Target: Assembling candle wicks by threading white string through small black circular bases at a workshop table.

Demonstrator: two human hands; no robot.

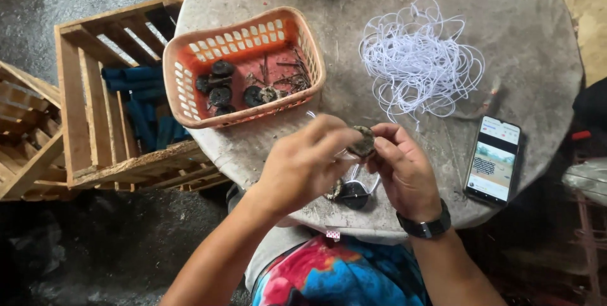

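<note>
Over the near edge of a round stone table (pixel 506 47), both my hands pinch one small dark round lump (pixel 364 141). My left hand (pixel 303 164) grips it from the left and my right hand (pixel 404 170), with a black watch on the wrist, from the right. A thin white cord runs from the lump down to a second dark lump (pixel 353 193) that hangs below my hands. A tangled pile of the same white cord (pixel 417 59) lies on the table beyond my right hand.
An orange plastic basket (pixel 190 85) with several dark lumps and dry twigs sits at the table's left. A phone (pixel 493 159) with a lit screen lies at the right. A wooden crate (pixel 95 104) with blue tubes stands left of the table.
</note>
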